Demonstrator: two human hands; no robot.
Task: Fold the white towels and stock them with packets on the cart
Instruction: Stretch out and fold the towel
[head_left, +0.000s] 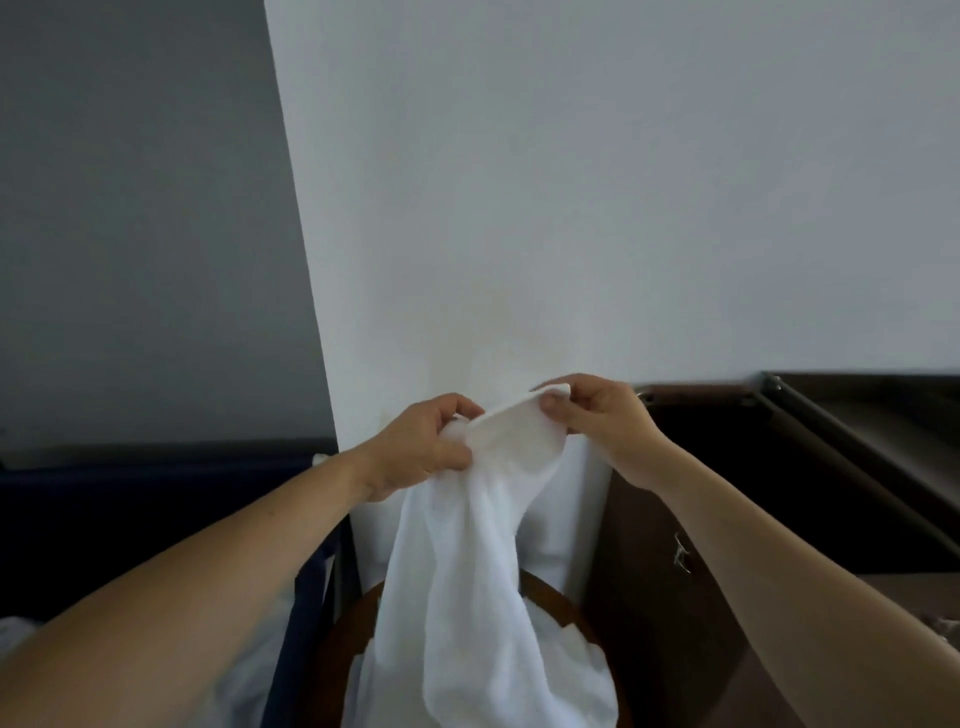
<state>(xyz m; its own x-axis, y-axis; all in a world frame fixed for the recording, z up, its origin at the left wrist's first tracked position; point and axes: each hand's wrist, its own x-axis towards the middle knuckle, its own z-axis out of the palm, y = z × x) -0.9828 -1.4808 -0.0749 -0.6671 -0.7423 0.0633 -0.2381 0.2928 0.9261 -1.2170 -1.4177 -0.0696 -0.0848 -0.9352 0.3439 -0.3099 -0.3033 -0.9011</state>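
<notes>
A white wall fills the centre and right. A grey wall takes the upper left (dimmer, in shadow). A dark brown wooden unit stands at the right.

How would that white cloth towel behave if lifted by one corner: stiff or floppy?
Probably floppy: the white cloth towel hangs in loose folds from where the left hand and right hand pinch its top edge. Seemingly light, since finger pinches suffice to hold it up.
</notes>
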